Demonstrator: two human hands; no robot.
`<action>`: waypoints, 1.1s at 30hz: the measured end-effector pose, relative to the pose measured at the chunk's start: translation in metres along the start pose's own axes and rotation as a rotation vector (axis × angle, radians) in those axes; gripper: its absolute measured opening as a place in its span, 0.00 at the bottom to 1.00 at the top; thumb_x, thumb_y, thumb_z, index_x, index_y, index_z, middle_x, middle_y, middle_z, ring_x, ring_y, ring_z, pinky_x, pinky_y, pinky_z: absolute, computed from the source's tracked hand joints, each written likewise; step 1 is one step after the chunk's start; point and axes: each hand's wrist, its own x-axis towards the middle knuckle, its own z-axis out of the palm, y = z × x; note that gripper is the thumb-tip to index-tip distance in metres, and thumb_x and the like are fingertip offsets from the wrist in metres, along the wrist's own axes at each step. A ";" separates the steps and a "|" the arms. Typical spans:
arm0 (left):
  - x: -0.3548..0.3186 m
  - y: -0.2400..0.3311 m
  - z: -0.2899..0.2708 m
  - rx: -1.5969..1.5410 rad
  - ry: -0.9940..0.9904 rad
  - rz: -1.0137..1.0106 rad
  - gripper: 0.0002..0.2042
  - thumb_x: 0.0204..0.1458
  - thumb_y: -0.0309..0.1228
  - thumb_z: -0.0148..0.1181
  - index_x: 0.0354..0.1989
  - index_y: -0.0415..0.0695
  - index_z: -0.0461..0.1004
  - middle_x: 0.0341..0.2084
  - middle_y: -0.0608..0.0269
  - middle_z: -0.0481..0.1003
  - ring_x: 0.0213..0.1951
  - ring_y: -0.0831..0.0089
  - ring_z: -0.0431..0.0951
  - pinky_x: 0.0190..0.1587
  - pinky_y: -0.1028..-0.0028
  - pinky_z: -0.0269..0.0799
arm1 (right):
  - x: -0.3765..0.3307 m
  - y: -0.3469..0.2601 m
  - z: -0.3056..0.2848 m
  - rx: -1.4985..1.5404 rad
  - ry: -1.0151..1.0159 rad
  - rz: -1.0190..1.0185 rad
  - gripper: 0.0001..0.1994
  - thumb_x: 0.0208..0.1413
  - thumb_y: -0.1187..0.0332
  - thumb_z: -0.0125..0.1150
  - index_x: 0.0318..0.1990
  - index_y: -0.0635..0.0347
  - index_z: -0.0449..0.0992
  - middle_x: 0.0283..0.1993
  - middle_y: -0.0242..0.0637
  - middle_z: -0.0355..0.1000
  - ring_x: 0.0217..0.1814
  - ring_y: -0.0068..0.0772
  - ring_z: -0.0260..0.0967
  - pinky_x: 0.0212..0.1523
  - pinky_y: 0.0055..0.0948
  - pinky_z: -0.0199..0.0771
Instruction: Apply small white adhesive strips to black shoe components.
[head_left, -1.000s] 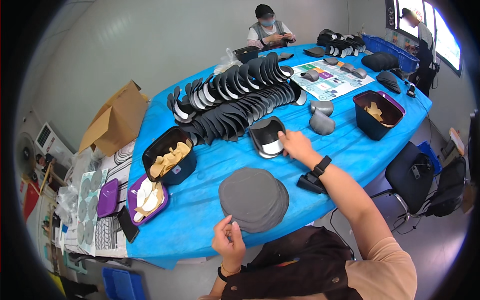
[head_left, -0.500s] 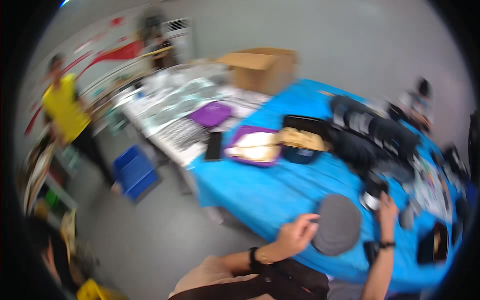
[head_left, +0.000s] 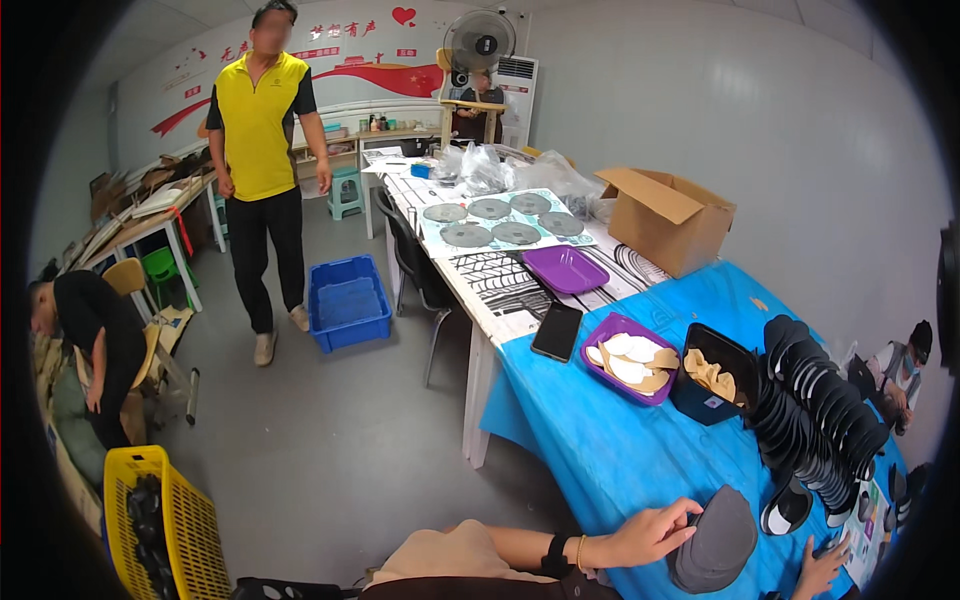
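My left hand is at the table's front edge, its fingers bent and closed on the left side of a dark grey rounded piece. That piece is thick, with a curved rim, and its exact kind is unclear. Low at the right, my right hand is partly cut off by the picture's rim. Its fingers are apart, and I see nothing held in them. Just beyond it lies a black slipper-like shoe with a white inside. Long rows of similar black shoes are stacked behind.
A purple tray of white and tan pieces and a black bin stand on the blue-covered table. A phone and cardboard box are farther back. A blue crate sits near a person in yellow.
The view has swung left, so the table and hands appear farther right and lower. My right hand has left the black shoe. My left hand stays at the grey piece.
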 end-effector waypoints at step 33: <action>-0.005 -0.007 -0.007 0.039 0.045 0.174 0.13 0.59 0.23 0.54 0.51 0.38 0.66 0.21 0.59 0.71 0.20 0.66 0.72 0.24 0.71 0.66 | -0.015 0.006 0.033 0.435 -0.706 0.552 0.41 0.55 0.34 0.50 0.68 0.46 0.50 0.59 0.51 0.65 0.49 0.55 0.72 0.46 0.52 0.72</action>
